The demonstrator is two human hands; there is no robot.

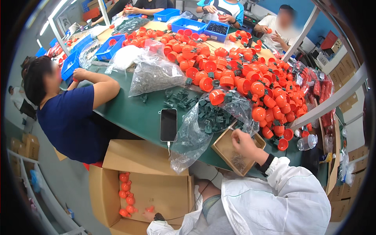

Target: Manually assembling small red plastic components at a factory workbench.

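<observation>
My right hand (242, 141), in a white sleeve, hovers over a small open cardboard tray (224, 150) that holds a heap of tiny metal parts (238, 161). Its fingers are bunched together, pointing down at the tray's far edge, and nothing shows between them. My left hand (149, 215), with a dark wrist strap, reaches low into a big open cardboard box (156, 190) on the floor. One orange part (150, 209) lies right at its fingertips; whether it is gripped is unclear. Several orange parts (125, 194) lie along the box's left wall.
The green table (145, 113) carries a large heap of orange cups (243, 74), clear bags of dark green clips (213, 117), a black phone (169, 124) on a cable and blue bins (188, 24). A person in a blue shirt (70, 121) sits at my left; others work at the far side.
</observation>
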